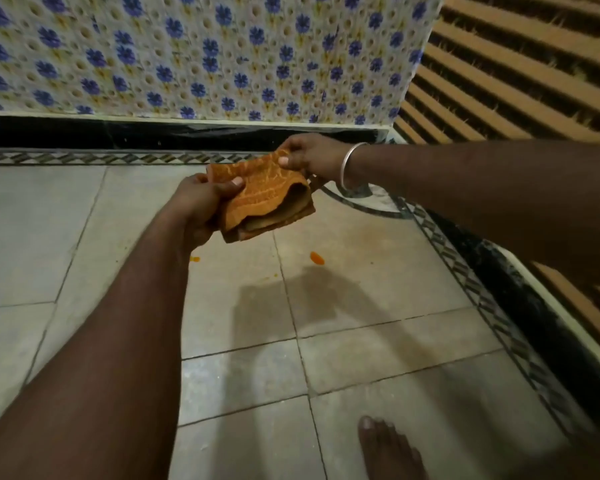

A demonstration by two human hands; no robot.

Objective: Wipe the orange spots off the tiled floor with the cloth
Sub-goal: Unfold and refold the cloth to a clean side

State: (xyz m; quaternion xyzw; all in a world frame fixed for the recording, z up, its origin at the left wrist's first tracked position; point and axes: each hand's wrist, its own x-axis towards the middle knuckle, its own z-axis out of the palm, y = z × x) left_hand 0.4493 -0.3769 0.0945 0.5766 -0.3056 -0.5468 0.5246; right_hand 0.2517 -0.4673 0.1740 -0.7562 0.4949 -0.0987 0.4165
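Note:
A folded orange patterned cloth (pixel 269 197) hangs in the air above the grey tiled floor (pixel 361 341). My left hand (pixel 201 206) grips its left side, thumb on top. My right hand (pixel 309 157) pinches its far upper corner; a silver bangle circles that wrist. Below the cloth, on the floor, lies an orange spot (pixel 317 258). A smaller orange spot (pixel 194 259) shows beside my left forearm, and a faint orange smear (pixel 266 279) sits between them.
A wall with blue-flower tiles (pixel 205 57) and a black skirting (pixel 153 135) runs along the back. A brown ribbed surface (pixel 516 64) stands at the right behind a patterned floor border (pixel 482 296). A bare foot (pixel 388 448) rests at the bottom.

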